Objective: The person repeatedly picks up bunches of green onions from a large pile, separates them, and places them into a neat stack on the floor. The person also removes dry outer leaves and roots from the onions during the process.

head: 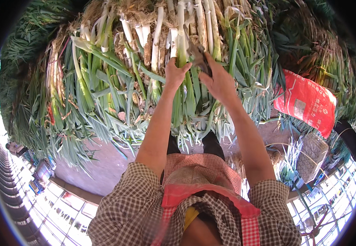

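A thick pile of large Welsh onions (pixel 128 92) lies before me, white stems and roots away from me, green leaves towards me. Among the stems, my left hand (pixel 175 73) has its thumb and fingers around one pale green onion stalk (pixel 182 41). Just to its right, my right hand (pixel 221 80) grips a dark bladed tool (pixel 198 57), seemingly a knife. The blade angles up and left, close beside that stalk; whether it touches cannot be told. Some dry, brown outer skins cling to the neighbouring stems.
Tied onion bundles (pixel 54 70) lie at the left, and more onions (pixel 328 58) at the right. A red printed sack (pixel 307 103) hangs over the right side. Beyond it stand a woven plastic basket (pixel 312 158) and a dark tyre (pixel 348 138). Concrete floor (pixel 104 163) shows below.
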Demonstrator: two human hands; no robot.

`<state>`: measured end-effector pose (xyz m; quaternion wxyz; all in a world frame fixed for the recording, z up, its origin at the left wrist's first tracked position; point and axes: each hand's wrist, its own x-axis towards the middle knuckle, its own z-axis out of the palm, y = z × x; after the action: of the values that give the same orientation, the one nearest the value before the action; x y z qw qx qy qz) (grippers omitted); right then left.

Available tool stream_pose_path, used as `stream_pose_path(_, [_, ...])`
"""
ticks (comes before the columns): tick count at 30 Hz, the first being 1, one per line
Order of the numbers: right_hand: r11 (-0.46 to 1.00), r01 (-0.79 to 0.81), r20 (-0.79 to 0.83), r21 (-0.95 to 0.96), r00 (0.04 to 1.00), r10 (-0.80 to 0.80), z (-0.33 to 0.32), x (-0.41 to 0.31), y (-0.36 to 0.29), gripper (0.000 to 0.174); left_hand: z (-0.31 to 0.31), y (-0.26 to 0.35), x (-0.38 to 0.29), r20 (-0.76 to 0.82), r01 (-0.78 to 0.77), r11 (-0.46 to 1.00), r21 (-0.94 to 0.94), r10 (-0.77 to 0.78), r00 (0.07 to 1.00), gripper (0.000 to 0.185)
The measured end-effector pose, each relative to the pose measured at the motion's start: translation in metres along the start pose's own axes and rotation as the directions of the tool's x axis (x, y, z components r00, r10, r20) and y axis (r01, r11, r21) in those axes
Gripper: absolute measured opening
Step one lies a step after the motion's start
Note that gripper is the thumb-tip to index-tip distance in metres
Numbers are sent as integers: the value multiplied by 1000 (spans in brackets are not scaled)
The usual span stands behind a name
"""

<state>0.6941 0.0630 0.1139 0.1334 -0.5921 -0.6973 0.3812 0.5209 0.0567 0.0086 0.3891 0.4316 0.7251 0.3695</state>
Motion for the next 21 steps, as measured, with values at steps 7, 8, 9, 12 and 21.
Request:
stream_pose_path(7, [998, -53, 81, 43, 996, 49, 22, -79, -7, 66, -8, -20, 13, 197, 467, 738, -487, -428, 882, 37])
stream_pose_path(8, [999, -42, 87, 36, 996, 38, 22, -77, -9, 66, -7, -27, 16, 195, 449, 744, -496, -408, 892, 32])
stream_pose_path(9, [999, -34, 85, 29, 996, 32, 20, -72, -12, 66, -5, -28, 21, 198, 429, 752, -500, -383, 902, 29])
stream_pose_path(12, [1000, -22, 70, -18, 997, 23, 14, -29, -18, 66, 0, -28, 22, 105, 342, 828, -444, -331, 938, 28])
stream_pose_path(21, [994, -77, -30, -83, 997, 75, -4, 157, -32, 59, 4, -30, 27, 189, 291, 817, -499, -225, 956, 44])
